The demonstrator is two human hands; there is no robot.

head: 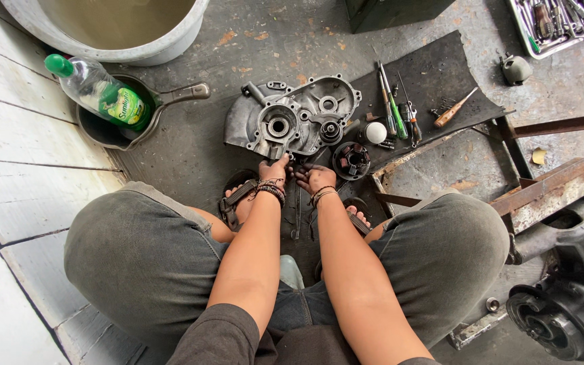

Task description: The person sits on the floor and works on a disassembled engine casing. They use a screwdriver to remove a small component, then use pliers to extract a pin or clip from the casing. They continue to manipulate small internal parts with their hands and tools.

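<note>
I squat over a grey metal engine case (292,118) lying flat on the concrete floor. My left hand (273,170) touches the case's near edge, fingers bent on it. Beside it, my right hand (313,177), stained dark with grease, has its fingers curled near a small part by the case; whether it holds something is hidden. A round dark stator coil (351,160) lies just right of my right hand. A white round part (375,132) sits beyond it.
Screwdrivers and small tools (397,108) lie on a black rubber mat (441,74). A green-capped bottle (99,90) rests in a dark pan (119,128) at left, below a large basin (113,30). Tool tray (559,20) top right; rusty metal frame (552,179) and engine part (555,318) at right.
</note>
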